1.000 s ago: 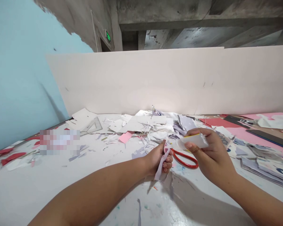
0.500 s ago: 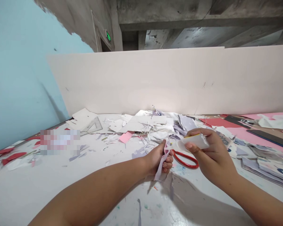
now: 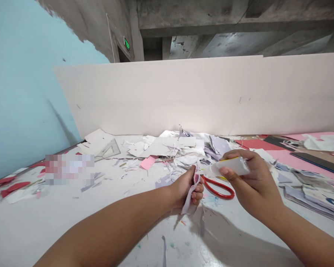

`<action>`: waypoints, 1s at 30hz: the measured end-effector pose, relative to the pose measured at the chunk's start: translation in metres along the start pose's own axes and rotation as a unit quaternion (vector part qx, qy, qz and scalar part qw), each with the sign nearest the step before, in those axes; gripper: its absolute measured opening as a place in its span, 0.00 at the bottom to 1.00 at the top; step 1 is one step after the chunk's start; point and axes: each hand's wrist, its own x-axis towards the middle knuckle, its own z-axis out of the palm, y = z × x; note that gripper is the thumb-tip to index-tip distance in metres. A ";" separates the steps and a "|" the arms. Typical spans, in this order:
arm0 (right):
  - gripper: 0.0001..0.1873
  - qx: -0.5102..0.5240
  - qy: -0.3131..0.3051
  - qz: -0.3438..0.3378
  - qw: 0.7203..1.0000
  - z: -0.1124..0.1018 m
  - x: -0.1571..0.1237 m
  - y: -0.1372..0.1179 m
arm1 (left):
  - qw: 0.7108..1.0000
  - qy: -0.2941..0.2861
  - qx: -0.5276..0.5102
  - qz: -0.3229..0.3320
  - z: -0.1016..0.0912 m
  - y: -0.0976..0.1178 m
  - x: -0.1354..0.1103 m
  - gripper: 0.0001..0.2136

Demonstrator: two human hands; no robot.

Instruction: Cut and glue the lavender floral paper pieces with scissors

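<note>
Head view: a pale paper strip (image 3: 187, 202) and a translucent bottle (image 3: 233, 167) are held close together, one in each hand.
The strip is pinched narrowly by the left hand (image 3: 187, 190), its lower end hanging below that grip; the bottle is clasped around its body by the right hand (image 3: 254, 183), its nozzle pointed at the strip's upper part, though whether they touch cannot be told. Between the two grips, under the bottle, a red scissors handle (image 3: 222, 195) is seen on the white table (image 3: 114, 237). Beyond the left grip, paper scraps (image 3: 167, 145) are heaped; right of the right grip, folded sheets (image 3: 314, 202) are stacked.
</note>
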 end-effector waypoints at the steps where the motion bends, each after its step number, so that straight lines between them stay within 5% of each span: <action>1: 0.13 -0.002 -0.004 -0.001 1.000 0.000 -0.001 0.000 | 1.000 0.001 -0.002 -0.002 0.000 0.000 0.000 0.22; 30: 0.10 0.036 -0.016 -0.034 0.999 0.000 -0.005 -0.004 | 0.999 -0.018 0.011 -0.028 -0.004 0.000 0.006 0.26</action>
